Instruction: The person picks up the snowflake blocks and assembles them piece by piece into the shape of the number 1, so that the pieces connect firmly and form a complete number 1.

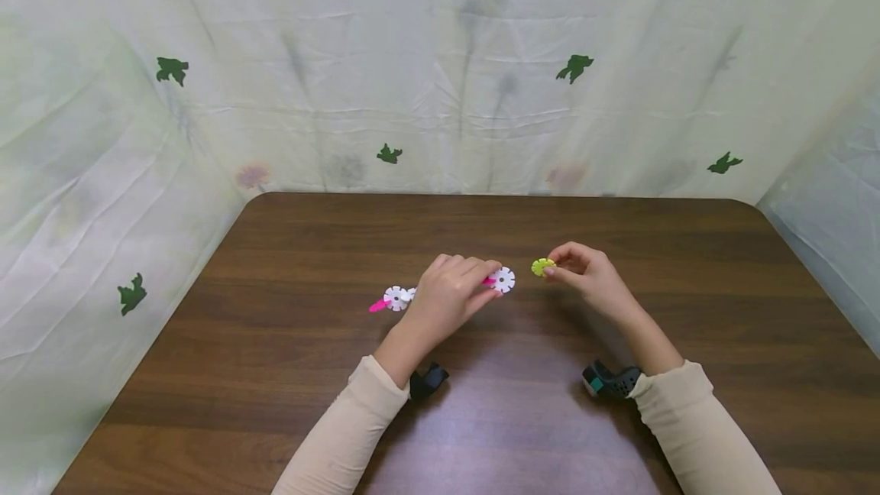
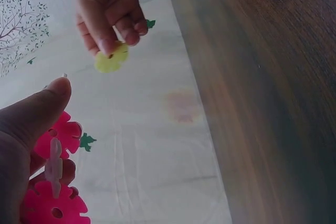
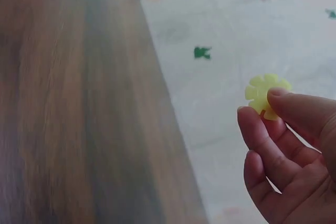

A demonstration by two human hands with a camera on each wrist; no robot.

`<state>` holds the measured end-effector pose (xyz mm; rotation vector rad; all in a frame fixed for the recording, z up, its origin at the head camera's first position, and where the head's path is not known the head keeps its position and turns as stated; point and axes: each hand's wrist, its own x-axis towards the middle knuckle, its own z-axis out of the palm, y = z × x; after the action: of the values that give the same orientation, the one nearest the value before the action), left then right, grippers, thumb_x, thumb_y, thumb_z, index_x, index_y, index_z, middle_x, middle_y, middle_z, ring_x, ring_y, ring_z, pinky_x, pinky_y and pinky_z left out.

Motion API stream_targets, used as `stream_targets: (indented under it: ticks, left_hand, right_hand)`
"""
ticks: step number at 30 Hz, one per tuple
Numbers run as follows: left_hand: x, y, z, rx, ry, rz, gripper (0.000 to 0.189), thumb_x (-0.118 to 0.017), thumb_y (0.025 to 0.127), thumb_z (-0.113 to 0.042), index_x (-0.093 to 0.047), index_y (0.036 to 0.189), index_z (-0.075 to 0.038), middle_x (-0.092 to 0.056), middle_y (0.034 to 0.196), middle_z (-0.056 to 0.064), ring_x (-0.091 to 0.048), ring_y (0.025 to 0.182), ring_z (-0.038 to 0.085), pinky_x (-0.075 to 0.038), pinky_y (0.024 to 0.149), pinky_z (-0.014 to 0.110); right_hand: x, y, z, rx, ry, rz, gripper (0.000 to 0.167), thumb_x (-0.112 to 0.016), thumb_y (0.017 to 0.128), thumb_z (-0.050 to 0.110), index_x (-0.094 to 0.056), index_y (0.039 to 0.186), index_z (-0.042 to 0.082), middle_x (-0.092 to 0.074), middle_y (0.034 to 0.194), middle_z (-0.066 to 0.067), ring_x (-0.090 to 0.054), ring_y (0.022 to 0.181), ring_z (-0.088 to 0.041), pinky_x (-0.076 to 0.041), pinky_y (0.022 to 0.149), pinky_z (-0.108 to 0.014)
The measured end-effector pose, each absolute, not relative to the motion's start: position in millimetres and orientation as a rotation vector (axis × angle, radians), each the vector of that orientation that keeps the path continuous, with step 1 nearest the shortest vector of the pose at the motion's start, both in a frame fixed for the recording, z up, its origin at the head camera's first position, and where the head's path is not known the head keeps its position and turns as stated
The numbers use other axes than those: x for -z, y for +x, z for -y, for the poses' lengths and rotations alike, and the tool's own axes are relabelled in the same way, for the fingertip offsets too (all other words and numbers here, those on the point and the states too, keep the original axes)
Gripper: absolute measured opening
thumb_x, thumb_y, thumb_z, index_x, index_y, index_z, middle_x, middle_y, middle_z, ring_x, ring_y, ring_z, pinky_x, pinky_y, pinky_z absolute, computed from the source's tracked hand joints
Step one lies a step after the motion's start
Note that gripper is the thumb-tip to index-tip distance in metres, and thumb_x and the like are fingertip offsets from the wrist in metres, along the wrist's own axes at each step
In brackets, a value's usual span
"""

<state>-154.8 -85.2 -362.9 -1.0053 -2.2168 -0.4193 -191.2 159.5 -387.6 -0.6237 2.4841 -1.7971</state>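
Observation:
A chain of notched plastic discs, pink and white slotted into one another, is held in my left hand (image 1: pixel 450 292). One white disc (image 1: pixel 503 279) sticks out past the fingertips on the right. Another white disc (image 1: pixel 395 298) and a pink disc (image 1: pixel 377 305) show left of the hand, whose fingers cover the middle. In the left wrist view, pink discs (image 2: pixel 56 205) with a white one edge-on lie along the thumb. My right hand (image 1: pixel 584 273) pinches a yellow notched disc (image 1: pixel 542 266) between thumb and fingers, a short gap from the chain's right end.
Both hands are above a brown wooden table (image 1: pixel 289 373). Behind it hangs a pale cloth (image 1: pixel 412 59) with dark green leaf shapes. Each wrist wears a black camera strap, one on the left wrist (image 1: pixel 428 382) and one on the right wrist (image 1: pixel 610 380).

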Motion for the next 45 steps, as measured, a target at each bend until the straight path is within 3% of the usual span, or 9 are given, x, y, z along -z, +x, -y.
stream_targets:
  ticks: [7, 13, 33, 38, 45]
  left_hand:
    - [363, -154, 86, 0.425, -1.01, 2.238, 0.032, -0.071, 0.078, -0.028, -0.065, 0.103, -0.009, -0.064, 0.088, -0.003, -0.056, 0.075, 0.013, -0.04, 0.072, 0.027]
    - [362, -154, 85, 0.424, -1.01, 2.238, 0.033, -0.071, 0.077, -0.028, -0.065, 0.102, -0.008, -0.064, 0.088, -0.002, -0.056, 0.075, 0.013, -0.04, 0.072, 0.027]
    - [365, -153, 82, 0.516, -1.057, 2.204, 0.033, -0.071, 0.077, -0.024, -0.064, 0.103, -0.006, -0.063, 0.088, 0.0, -0.054, 0.074, 0.014, -0.04, 0.073, 0.027]
    - [365, -153, 82, 0.536, -1.056, 2.198, 0.033, -0.073, 0.075, -0.022, -0.065, 0.102, -0.006, -0.064, 0.088, 0.0, -0.055, 0.075, 0.014, -0.04, 0.072, 0.028]
    - [365, -152, 80, 0.511, -1.042, 2.214, 0.033, -0.073, 0.076, -0.024, -0.065, 0.102, -0.007, -0.064, 0.09, -0.001, -0.055, 0.075, 0.013, -0.04, 0.071, 0.027]
  right_hand:
    - [368, -175, -146, 1.799, -0.787, -2.438, 0.011, -0.063, 0.08, -0.003, -0.057, 0.089, -0.005, -0.061, 0.083, -0.013, -0.062, 0.076, -0.03, -0.051, 0.067, -0.032]
    - [344, -155, -134, 1.726, -0.92, -2.521, 0.01, -0.063, 0.077, -0.01, -0.058, 0.085, -0.007, -0.058, 0.083, -0.015, -0.055, 0.071, -0.017, -0.048, 0.063, -0.022]
    - [346, -149, -124, 1.813, -1.195, -2.583, 0.014, -0.064, 0.069, -0.019, -0.061, 0.074, -0.006, -0.059, 0.076, -0.016, -0.057, 0.072, -0.02, -0.047, 0.066, -0.018]
    - [347, -150, -122, 1.823, -1.196, -2.566, 0.015, -0.064, 0.07, -0.019, -0.06, 0.077, -0.006, -0.059, 0.079, -0.016, -0.055, 0.074, -0.02, -0.047, 0.068, -0.022]
    - [352, -151, -119, 1.867, -0.942, -2.411, 0.023, -0.064, 0.076, -0.01, -0.056, 0.098, -0.008, -0.059, 0.094, -0.017, -0.058, 0.082, -0.019, -0.049, 0.068, -0.029]
